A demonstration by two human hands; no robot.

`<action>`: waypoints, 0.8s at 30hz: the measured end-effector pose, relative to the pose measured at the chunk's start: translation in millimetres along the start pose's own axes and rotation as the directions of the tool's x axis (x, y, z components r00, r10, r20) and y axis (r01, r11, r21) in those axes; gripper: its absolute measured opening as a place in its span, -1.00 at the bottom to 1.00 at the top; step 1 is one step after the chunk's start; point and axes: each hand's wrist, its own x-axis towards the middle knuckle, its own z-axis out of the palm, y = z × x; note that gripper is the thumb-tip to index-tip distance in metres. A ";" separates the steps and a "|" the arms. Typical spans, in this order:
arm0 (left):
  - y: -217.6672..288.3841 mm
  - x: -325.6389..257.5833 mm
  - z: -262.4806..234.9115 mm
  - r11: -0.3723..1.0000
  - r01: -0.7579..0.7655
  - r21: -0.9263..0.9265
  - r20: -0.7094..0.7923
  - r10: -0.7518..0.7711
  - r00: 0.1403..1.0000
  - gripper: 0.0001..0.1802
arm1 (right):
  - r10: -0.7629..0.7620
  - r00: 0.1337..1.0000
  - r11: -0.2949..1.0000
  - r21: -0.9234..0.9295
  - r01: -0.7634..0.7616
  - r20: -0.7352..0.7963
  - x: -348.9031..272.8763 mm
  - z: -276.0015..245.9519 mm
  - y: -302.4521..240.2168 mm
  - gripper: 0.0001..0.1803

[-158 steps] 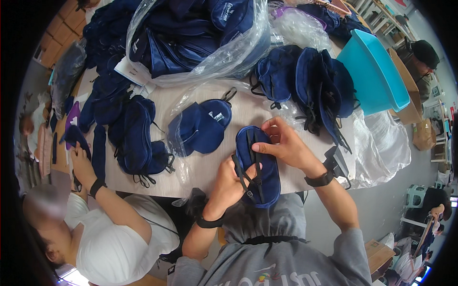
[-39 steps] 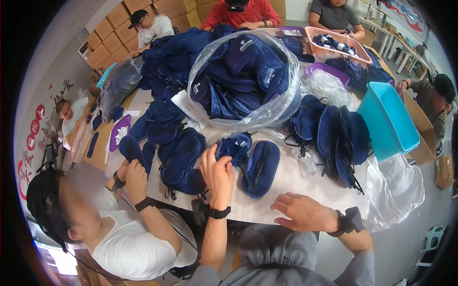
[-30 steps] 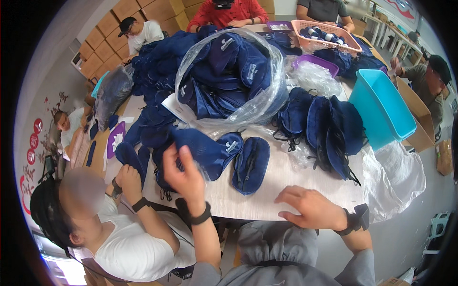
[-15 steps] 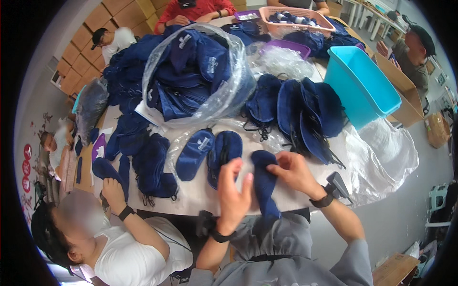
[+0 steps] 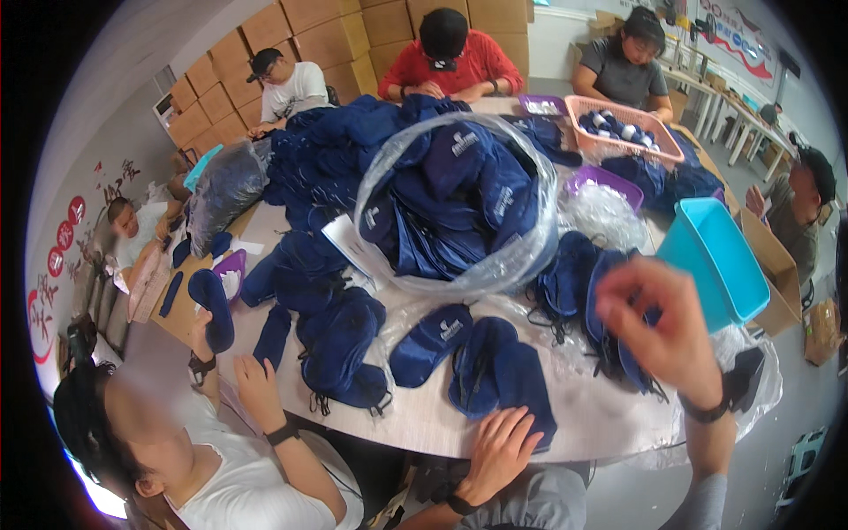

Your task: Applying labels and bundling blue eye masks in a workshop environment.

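My left hand (image 5: 502,452) lies with its fingers extended on the lower end of a navy sleep mask (image 5: 521,387), flat near the table's front edge. Under and beside that mask is another navy mask (image 5: 473,367). Further left rests a navy mask with a white print (image 5: 433,343). My right hand (image 5: 658,322) is raised, slightly blurred, over a row of navy masks with black cords (image 5: 574,278). Its fingers are bent and apart, and I see nothing in them. The hand hides part of that row.
A clear plastic bag (image 5: 367,225) full of navy masks stands mid-table. A turquoise bin (image 5: 711,265) is at the right; a peach basket (image 5: 618,141) and a purple tray (image 5: 609,184) are further back. Loose masks (image 5: 340,340) pile up at the left, beside a co-worker (image 5: 238,450). Others sit around the table.
The mask I held upright is now flat on the table by the other mask. My left hand has come down onto it; my right hand has let go and moved right. The view has shifted.
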 end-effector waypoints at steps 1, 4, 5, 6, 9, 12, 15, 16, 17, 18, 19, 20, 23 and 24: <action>-5.1 -2.2 -3.4 0.999 0.028 0.029 -0.053 -0.027 0.998 -0.67 | 0.004 0.997 1.000 0.001 -0.004 -0.073 26.2 4.0 -9.9 -0.84; -16.2 -10.8 -2.2 0.993 0.071 0.091 -0.199 -0.052 0.979 -0.73 | -0.220 0.952 0.975 -0.071 0.209 -0.211 115.8 30.9 -20.7 -0.82; -15.9 -12.4 -1.1 0.993 0.087 0.077 -0.232 -0.067 0.970 -0.74 | -0.287 0.929 0.957 -0.117 0.267 -0.233 148.4 46.1 -16.4 -0.80; -16.9 -13.3 -1.1 0.992 0.062 0.105 -0.255 -0.034 0.966 -0.75 | -0.381 0.890 0.914 -0.245 0.323 -0.251 181.7 64.2 -13.7 -0.77; -2.5 -4.6 -7.0 0.985 0.055 0.163 -0.314 -0.001 0.949 -0.76 | -0.495 0.848 0.761 -0.567 0.316 -0.192 275.9 136.8 -12.2 -0.67; -3.5 -8.9 1.8 0.985 0.093 0.146 -0.331 -0.040 0.943 -0.77 | -0.550 0.827 0.693 -0.614 0.377 -0.113 343.8 212.4 9.8 -0.59; -49.6 -27.3 -25.2 0.975 0.207 0.079 -0.292 -0.176 0.940 -0.72 | -0.447 0.888 0.690 -0.674 0.264 -0.110 389.9 282.6 30.3 -0.45; -88.9 -27.9 -66.3 0.946 0.303 0.118 -0.391 -0.236 0.889 -0.71 | -0.451 0.882 0.667 -0.709 0.231 -0.136 403.8 294.9 41.5 -0.35; -132.7 -33.8 -110.1 0.889 0.426 0.166 -0.511 -0.292 0.809 -0.69 | -0.451 0.878 0.644 -0.739 0.198 -0.157 417.8 307.9 49.2 -0.25; -175.6 -47.5 -152.3 0.811 0.547 0.207 -0.617 -0.325 0.716 -0.68 | -0.445 0.881 0.641 -0.745 0.186 -0.163 428.6 320.3 49.3 -0.16; -216.7 -66.2 -191.1 0.719 0.650 0.246 -0.691 -0.340 0.638 -0.66 | -0.436 0.884 0.639 -0.749 0.175 -0.166 436.7 333.5 48.2 -0.07; -254.4 -88.7 -220.3 0.641 0.711 0.289 -0.705 -0.360 0.611 -0.64 | -0.397 0.909 0.630 -0.758 0.168 -0.129 448.2 341.7 53.3 0.15; -326.0 -147.8 -246.6 0.583 0.710 0.396 -0.484 -0.525 0.701 -0.58 | -0.354 0.934 0.667 -0.711 0.223 -0.040 458.5 368.7 36.3 0.24; -343.1 -152.8 -243.7 0.598 0.674 0.434 -0.405 -0.538 0.739 -0.55 | -0.409 0.910 0.642 -0.730 0.234 -0.067 475.2 375.5 52.9 0.38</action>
